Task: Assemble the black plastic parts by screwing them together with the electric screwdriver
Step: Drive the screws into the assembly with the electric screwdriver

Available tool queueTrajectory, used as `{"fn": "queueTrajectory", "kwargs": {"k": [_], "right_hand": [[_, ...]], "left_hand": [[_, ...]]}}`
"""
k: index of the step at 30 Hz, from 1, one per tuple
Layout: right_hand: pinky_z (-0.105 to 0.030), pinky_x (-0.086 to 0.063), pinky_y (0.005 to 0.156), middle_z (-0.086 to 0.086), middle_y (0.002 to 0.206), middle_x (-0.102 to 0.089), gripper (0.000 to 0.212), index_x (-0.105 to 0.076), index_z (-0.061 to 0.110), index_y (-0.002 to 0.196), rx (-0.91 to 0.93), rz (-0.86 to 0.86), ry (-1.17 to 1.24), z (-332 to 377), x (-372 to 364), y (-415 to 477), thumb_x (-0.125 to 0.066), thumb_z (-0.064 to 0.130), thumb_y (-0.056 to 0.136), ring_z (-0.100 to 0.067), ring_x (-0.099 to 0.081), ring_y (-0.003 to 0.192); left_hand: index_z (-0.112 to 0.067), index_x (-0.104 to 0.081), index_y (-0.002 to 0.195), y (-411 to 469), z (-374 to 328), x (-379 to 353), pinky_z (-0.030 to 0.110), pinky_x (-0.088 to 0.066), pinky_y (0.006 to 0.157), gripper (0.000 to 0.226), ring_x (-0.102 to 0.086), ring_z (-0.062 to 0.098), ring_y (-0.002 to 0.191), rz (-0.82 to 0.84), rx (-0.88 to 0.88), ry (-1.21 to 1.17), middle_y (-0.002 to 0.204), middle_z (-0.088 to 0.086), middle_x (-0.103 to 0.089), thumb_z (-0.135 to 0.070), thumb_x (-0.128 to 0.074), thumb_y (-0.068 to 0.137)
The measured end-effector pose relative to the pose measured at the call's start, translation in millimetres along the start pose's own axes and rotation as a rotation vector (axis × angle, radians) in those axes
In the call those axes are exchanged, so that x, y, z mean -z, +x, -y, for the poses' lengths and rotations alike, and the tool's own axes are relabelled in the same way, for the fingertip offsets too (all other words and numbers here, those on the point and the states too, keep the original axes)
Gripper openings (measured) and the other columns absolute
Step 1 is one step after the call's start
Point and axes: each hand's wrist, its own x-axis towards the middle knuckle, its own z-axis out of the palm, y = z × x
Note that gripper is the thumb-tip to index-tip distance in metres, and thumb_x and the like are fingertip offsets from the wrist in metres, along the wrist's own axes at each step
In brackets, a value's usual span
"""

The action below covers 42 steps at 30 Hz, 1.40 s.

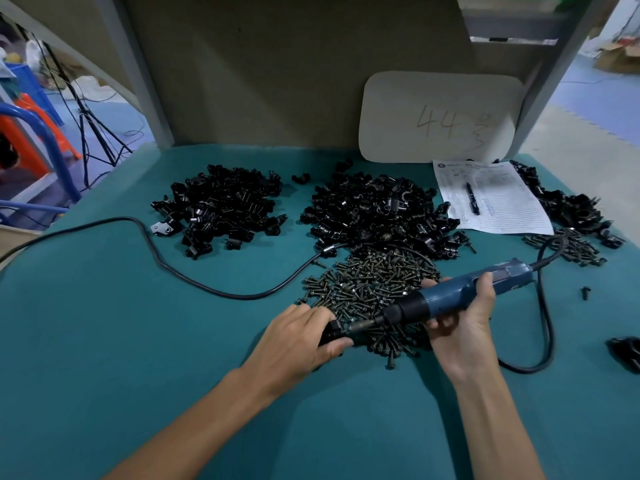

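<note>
Your left hand (301, 337) lay knuckles-up on the teal table mat (138, 358), its fingers and thumb curled round a small black plastic part (333, 332) at the near edge of the screws. Your right hand (460, 323) gripped the blue-bodied electric screwdriver (450, 296) about its middle, fingers wrapped over the top and thumb underneath. The tool lay nearly level, tilted down to the left, and its metal bit (367, 323) met the part you held. From its rear a black cord (545, 313) looped down to the right and back along the mat.

Just beyond and under your hands spread a heap of dark metal screws (374, 282). One loose screw (585, 292) lay apart to the right, and a lone black piece (627, 355) sat at the right edge, partly cut off. A long black cable (156, 254) curved in from the left edge toward the middle of the table.

Farther back lay three heaps of black plastic parts: a left heap (221, 206), a middle heap (377, 209) and a right heap (568, 206), with a smaller scatter of screws (575, 247) in front of the right one. A printed white paper sheet (495, 199) rested between the middle and right heaps, a black pen (472, 199) lying on it. Behind it a white rounded board (440, 116) marked "44" leaned against the back wall.
</note>
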Motion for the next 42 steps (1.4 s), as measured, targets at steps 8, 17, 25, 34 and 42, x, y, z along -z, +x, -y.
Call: {"fn": "queueTrajectory", "kwargs": {"k": [8, 17, 25, 34, 42], "right_hand": [[-0.019, -0.044, 0.045, -0.006, 0.089, -0.077, 0.056, -0.053, 0.02, 0.11, 0.003, -0.019, -0.006, 1.2, 0.4, -3.5, -0.061, 0.068, 0.081, -0.011, -0.066, 0.07], [-0.019, -0.046, 0.047, -0.004, 0.089, -0.076, 0.062, -0.053, 0.021, 0.111, 0.007, -0.005, -0.029, -0.2, 2.3, -4.2, -0.062, 0.072, 0.075, -0.01, -0.067, 0.07], [-0.02, -0.046, 0.047, -0.005, 0.088, -0.076, 0.062, -0.054, 0.022, 0.11, 0.006, -0.002, -0.026, -0.6, 2.8, -4.8, -0.06, 0.073, 0.076, -0.009, -0.066, 0.068], [-0.02, -0.045, 0.046, -0.006, 0.087, -0.076, 0.059, -0.054, 0.023, 0.108, 0.013, 0.001, -0.032, -1.5, 2.8, -4.1, -0.06, 0.072, 0.076, -0.009, -0.066, 0.067], [-0.02, -0.045, 0.048, -0.006, 0.09, -0.077, 0.06, -0.055, 0.023, 0.11, 0.014, 0.002, -0.046, -3.2, 3.2, -3.3, -0.059, 0.073, 0.076, -0.009, -0.066, 0.068]], "left_hand": [[-0.03, -0.039, 0.089, 0.7, 1.1, -1.4, 0.011, -0.023, 0.063, 0.035, -0.035, 0.009, 0.072, 0.056, 0.021, -0.017, 0.075, -0.028, -0.026, -0.065, -0.039, 0.096], [-0.032, -0.038, 0.09, 0.3, 1.6, -2.1, 0.012, -0.023, 0.064, 0.031, -0.035, 0.009, 0.072, 0.06, 0.015, -0.031, 0.079, -0.021, -0.033, -0.062, -0.045, 0.095], [-0.026, -0.047, 0.089, 1.1, 0.3, -1.7, 0.017, -0.024, 0.063, 0.036, -0.037, 0.01, 0.072, 0.056, 0.012, -0.011, 0.08, -0.017, -0.04, -0.062, -0.045, 0.095], [-0.023, -0.053, 0.088, 1.3, -0.8, -2.9, 0.023, -0.029, 0.065, 0.035, -0.037, 0.01, 0.07, 0.013, 0.003, 0.005, 0.08, -0.016, -0.04, -0.057, -0.051, 0.094], [-0.021, -0.055, 0.087, 2.3, -0.9, -3.2, 0.024, -0.031, 0.063, 0.035, -0.038, 0.01, 0.068, -0.029, -0.026, 0.016, 0.079, -0.017, -0.04, -0.055, -0.053, 0.093]]}}
